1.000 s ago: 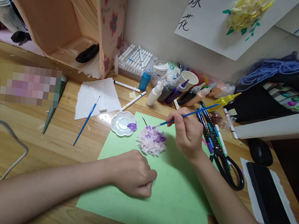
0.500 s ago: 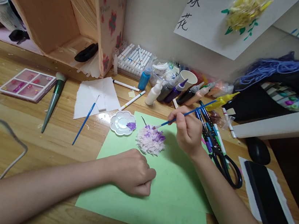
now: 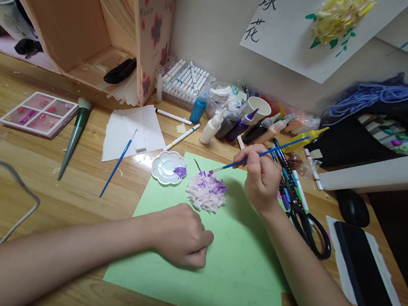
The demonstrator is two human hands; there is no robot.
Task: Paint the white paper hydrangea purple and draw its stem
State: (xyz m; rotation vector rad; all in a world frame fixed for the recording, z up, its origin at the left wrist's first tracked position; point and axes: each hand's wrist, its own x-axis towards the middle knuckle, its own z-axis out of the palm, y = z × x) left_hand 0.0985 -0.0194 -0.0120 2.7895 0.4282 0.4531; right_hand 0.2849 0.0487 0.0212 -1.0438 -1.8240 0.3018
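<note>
My right hand (image 3: pixel 263 178) is closed around a thin blue paintbrush (image 3: pixel 236 163). The bristles touch the upper edge of a pale pink ruffled paper flower (image 3: pixel 205 199), whose top carries purple paint. The flower lies on a green sheet of paper (image 3: pixel 239 288), with a short dark line at its upper left. Just left of it, a white scalloped palette (image 3: pixel 159 168) holds a dab of purple paint (image 3: pixel 180 171). My left hand (image 3: pixel 183 235) rests in a fist on the green sheet below the flower, with nothing showing in it.
Paint bottles (image 3: pixel 239 126) stand behind the sheet, beside a box of markers (image 3: pixel 185 80). Black-handled scissors (image 3: pixel 307 227) and several pens lie right of my right hand. A second blue paintbrush (image 3: pixel 118 164), white paper (image 3: pixel 132 123) and a green-handled brush (image 3: pixel 74 136) lie left.
The brush handle has tipped slightly lower and my right hand has shifted a little right. The bristles stay at the flower's top. My left hand is nearly unchanged.
</note>
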